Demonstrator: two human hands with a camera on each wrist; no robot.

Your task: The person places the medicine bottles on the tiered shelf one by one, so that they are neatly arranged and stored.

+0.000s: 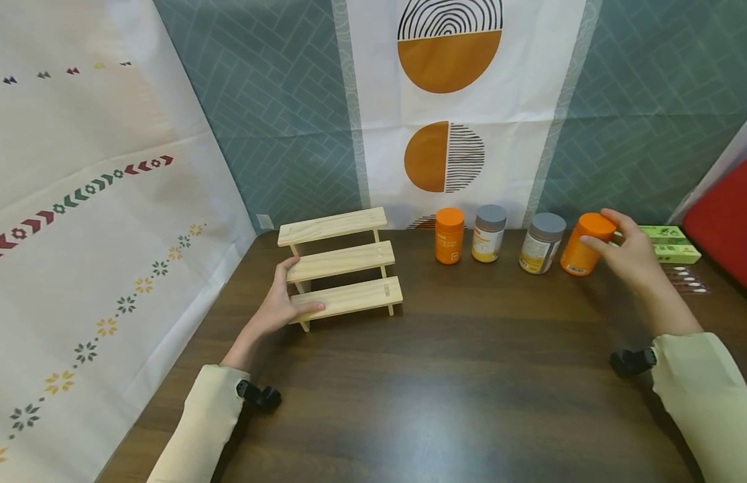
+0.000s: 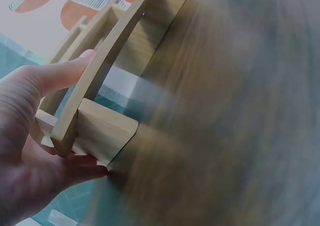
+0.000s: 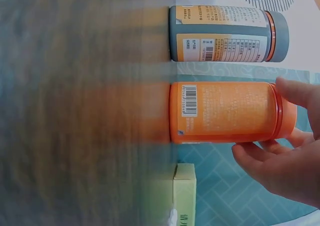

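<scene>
At the left back of the table stands a three-tier wooden shelf (image 1: 343, 261). My left hand (image 1: 283, 302) grips its left end, the thumb lying over the lowest board; the left wrist view shows the fingers around the wooden end piece (image 2: 107, 131). On the right, my right hand (image 1: 629, 248) holds an orange bottle (image 1: 581, 251) around its lid, thumb on one side and fingers on the other. In the right wrist view that orange bottle (image 3: 225, 111) stands with its base at the table surface.
Left of the held bottle are two grey-lidded bottles (image 1: 541, 245) (image 1: 488, 235) and another orange bottle (image 1: 449, 238). Green boxes (image 1: 672, 245), cotton swabs (image 1: 687, 280) and a red object (image 1: 729, 221) lie at the right. A patterned cloth (image 1: 289, 100) hangs behind.
</scene>
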